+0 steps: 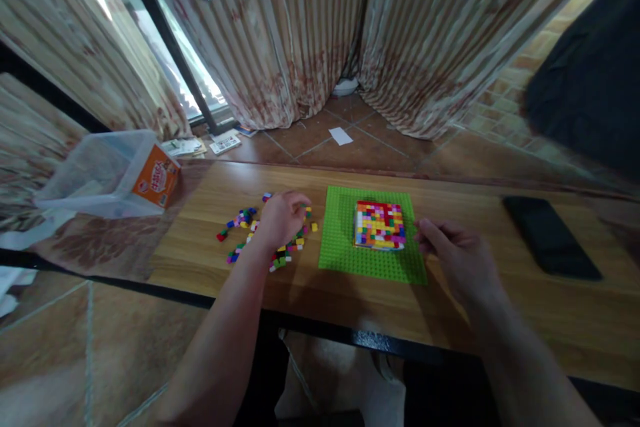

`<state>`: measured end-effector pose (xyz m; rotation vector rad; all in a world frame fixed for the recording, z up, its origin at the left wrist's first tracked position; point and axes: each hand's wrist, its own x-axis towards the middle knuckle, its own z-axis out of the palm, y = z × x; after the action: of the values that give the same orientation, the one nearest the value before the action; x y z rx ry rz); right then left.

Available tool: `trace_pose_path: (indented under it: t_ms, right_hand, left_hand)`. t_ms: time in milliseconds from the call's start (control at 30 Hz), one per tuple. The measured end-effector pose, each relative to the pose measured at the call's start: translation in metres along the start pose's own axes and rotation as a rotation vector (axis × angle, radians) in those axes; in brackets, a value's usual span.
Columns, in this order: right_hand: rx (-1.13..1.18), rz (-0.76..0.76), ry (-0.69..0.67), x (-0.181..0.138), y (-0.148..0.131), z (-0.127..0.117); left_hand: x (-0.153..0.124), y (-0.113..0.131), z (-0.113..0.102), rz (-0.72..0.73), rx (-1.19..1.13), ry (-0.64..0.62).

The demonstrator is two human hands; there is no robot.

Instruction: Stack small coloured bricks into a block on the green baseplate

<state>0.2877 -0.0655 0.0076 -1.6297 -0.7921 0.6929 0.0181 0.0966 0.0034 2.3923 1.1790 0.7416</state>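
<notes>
A green baseplate (345, 260) lies on the wooden table, bearing a square block built of many-coloured toy bricks (380, 225). Left of it, loose toy bricks (285, 255) are scattered in a pile. Over that pile hovers my left hand (284, 217), fingers bent down toward the bricks; its fingertips are partly hidden, so what they touch does not show. At the plate's right edge is my right hand (453, 253), its thumb and forefinger pinched together. Whatever sits in that pinch is too small to make out.
A dark phone (551, 237) lies on the table (300, 293) at the right. Beyond the table's left end stands a clear plastic bin (100, 177) with an orange label. Curtains (310, 33) hang behind, and a white paper (341, 136) lies on the tiled floor.
</notes>
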Motion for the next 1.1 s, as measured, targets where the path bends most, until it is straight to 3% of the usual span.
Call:
trace_pose_path:
  t_ms: [133, 633, 833, 933, 1100]
  right_hand:
    - [-0.072, 0.015, 0.015, -0.001, -0.001, 0.001]
    - [-0.120, -0.068, 0.014, 0.001, 0.000, 0.005]
    - [-0.074, -0.186, 0.138, -0.003, -0.007, 0.011]
    - [-0.027, -0.267, 0.061, -0.013, -0.012, 0.018]
    - [-0.068, -0.363, -0.134, -0.029, -0.019, 0.030]
  left_hand:
    - [-0.003, -0.005, -0.011, 0.077, 0.053, -0.175]
    - [-0.008, 0.022, -0.003, 0.090, 0.261, -0.261]
    - [-0.011, 0.040, 0.010, 0.116, -0.096, -0.095]
    - [-0.019, 0.063, 0.026, 0.186, -0.295, 0.026]
    - [-0.033, 0.096, 0.045, 0.297, -0.421, 0.166]
